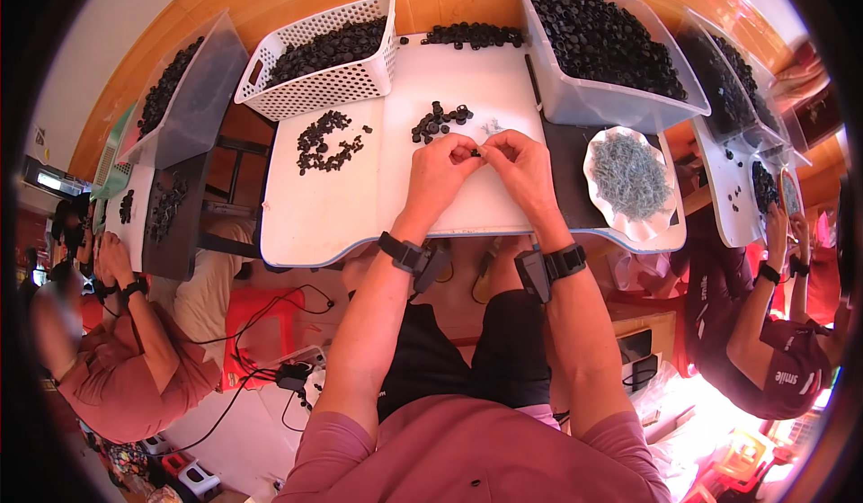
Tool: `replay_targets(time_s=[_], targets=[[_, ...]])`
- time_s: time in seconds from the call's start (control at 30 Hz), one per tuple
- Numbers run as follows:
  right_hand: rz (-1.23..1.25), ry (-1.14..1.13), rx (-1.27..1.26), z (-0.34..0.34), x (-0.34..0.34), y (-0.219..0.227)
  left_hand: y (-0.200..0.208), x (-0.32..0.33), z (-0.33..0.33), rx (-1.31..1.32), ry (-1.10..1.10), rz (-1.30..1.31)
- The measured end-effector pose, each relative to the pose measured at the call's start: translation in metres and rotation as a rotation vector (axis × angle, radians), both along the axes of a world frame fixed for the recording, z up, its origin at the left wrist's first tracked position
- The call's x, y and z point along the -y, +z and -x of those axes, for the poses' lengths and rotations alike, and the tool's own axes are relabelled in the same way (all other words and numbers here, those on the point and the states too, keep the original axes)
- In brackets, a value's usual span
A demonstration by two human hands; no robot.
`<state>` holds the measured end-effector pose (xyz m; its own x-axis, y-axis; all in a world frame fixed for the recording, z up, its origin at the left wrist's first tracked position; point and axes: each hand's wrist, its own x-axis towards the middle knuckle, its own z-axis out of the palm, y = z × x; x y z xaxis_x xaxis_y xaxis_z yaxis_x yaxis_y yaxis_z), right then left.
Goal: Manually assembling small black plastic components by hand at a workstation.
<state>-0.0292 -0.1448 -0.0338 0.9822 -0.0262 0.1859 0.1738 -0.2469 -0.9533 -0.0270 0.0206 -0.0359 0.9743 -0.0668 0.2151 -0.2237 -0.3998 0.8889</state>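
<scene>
My left hand (439, 172) and my right hand (521, 167) meet above the front middle of the white table (315, 215). Their thumbs and forefingers are pinched together around a tiny black part (476, 152); its exact shape is mostly covered by the fingertips. Just beyond them lies a small heap of thin silvery pieces (492, 127). Left of that sits a pile of small round black parts (440, 124). A scalloped white plate (637, 230) at the right is heaped with thin silvery wire-like pieces (631, 178).
A white perforated basket (315, 98) and a large clear bin (611, 98) hold many black parts. More black parts lie in a scattered ring (325, 146) and a far row (474, 35). One co-worker (144, 359) sits left, another (764, 323) right. Cables (261, 373) hang beside a red stool (261, 323).
</scene>
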Motion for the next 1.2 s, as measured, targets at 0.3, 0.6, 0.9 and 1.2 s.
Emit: replay_targets(time_s=[0.3, 0.6, 0.9, 1.2], targets=[[0.149, 0.025, 0.054, 0.003, -0.002, 0.002, 0.000, -0.001, 0.002, 0.010, -0.016, -0.013], [-0.088, 0.049, 0.016, -0.001, 0.000, -0.005, 0.001, -0.002, 0.002, 0.016, -0.030, 0.135], [-0.239, 0.120, -0.014, -0.003, 0.002, -0.008, 0.000, -0.003, 0.001, 0.095, -0.030, 0.103], [-0.282, -0.133, 0.122, -0.006, 0.004, -0.014, 0.018, -0.016, -0.042, 0.298, 0.129, -0.153]])
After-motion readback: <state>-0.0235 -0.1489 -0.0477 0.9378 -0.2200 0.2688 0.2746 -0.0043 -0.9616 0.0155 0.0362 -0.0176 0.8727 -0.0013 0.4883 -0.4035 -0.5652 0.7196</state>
